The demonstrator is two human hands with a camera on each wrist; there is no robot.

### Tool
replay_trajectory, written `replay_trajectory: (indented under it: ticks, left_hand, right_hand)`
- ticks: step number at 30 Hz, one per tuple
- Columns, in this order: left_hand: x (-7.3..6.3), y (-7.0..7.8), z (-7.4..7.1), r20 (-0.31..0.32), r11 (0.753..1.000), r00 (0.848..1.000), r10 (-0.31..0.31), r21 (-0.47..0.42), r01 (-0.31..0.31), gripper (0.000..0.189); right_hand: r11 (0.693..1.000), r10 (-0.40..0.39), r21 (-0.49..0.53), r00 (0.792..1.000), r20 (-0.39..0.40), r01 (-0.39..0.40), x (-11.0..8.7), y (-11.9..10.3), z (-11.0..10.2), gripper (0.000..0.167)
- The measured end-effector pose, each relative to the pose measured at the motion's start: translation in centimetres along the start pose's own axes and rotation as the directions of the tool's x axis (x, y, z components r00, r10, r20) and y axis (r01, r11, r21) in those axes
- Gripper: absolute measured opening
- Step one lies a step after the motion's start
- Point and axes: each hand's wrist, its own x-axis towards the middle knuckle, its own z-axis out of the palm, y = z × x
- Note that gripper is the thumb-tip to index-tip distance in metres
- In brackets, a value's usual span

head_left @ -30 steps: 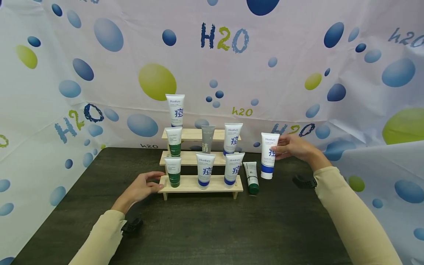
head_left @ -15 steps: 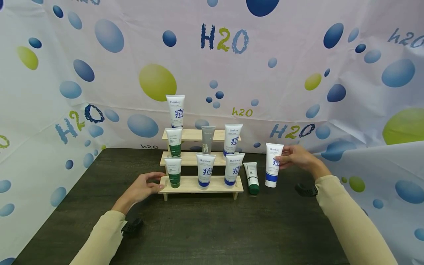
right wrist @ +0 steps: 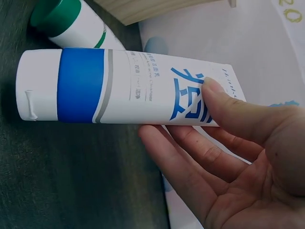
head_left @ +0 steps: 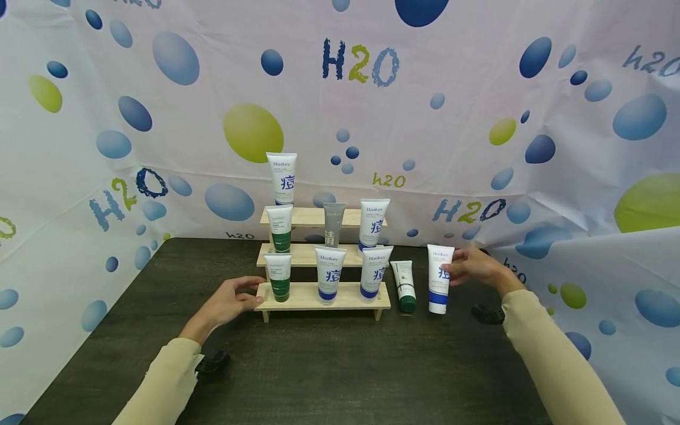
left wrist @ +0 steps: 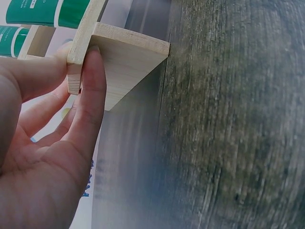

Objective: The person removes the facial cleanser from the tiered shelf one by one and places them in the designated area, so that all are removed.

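My right hand point(head_left: 474, 267) grips a white cleanser tube with a blue band point(head_left: 440, 274) by its upper side, cap end down, to the right of the shelf. In the right wrist view the thumb lies across the blue lettering of the tube point(right wrist: 138, 90) and the fingers curl behind it. My left hand point(head_left: 232, 300) pinches the left end of the lowest tier of the wooden display shelf point(head_left: 303, 302); in the left wrist view the thumb is above the board point(left wrist: 81, 52) and a finger below it. Beside the shelf's right end lies a white tube with a green cap point(head_left: 405, 284).
On the shelf's tiers stand several tubes: a green-and-white tube point(head_left: 278, 280) at lower left, white-and-blue tubes point(head_left: 329, 274), and a grey tube point(head_left: 333, 223) in the middle. A patterned curtain point(head_left: 340, 106) hangs behind the dark wooden table point(head_left: 340, 366).
My right hand has brought the white-and-blue tube down and slightly right, toward the front of the table. The left hand stays at the shelf's end.
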Motion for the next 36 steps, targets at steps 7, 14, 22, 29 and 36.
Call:
replay_trajectory:
  ticks: [7, 14, 22, 29, 36]
  left_hand:
    - [-0.1, 0.1, 0.0, -0.001, 1.0, 1.0, -0.007, -0.002, 0.007, 0.057]
    - [-0.1, 0.1, 0.0, -0.005, 1.0, 1.0, -0.002, 0.003, 0.002, 0.057]
    - [-0.3, 0.3, 0.0, -0.005, 1.0, 1.0, -0.014, -0.004, 0.014, 0.056]
    - [-0.3, 0.4, 0.0, 0.0, 1.0, 1.0, 0.002, -0.003, -0.002, 0.057]
    - [-0.3, 0.3, 0.1, -0.001, 1.0, 1.0, 0.002, -0.005, -0.002, 0.057]
  right_hand:
    - [0.999, 0.047, -0.007, 0.999, -0.009, -0.047, 0.8, 1.1, 0.4, 0.031]
    - [0.995, 0.091, 0.037, 0.995, -0.04, -0.09, 1.6, 1.7, 0.7, 0.035]
    - [0.986, 0.164, 0.056, 0.976, -0.145, -0.157, 2.2, 2.5, 1.8, 0.065]
    - [0.979, 0.205, 0.041, 0.958, -0.201, -0.201, 2.9, 2.9, 2.7, 0.068]
    - [0.976, 0.217, 0.043, 0.95, -0.226, -0.213, 3.5, 3.3, 3.3, 0.064]
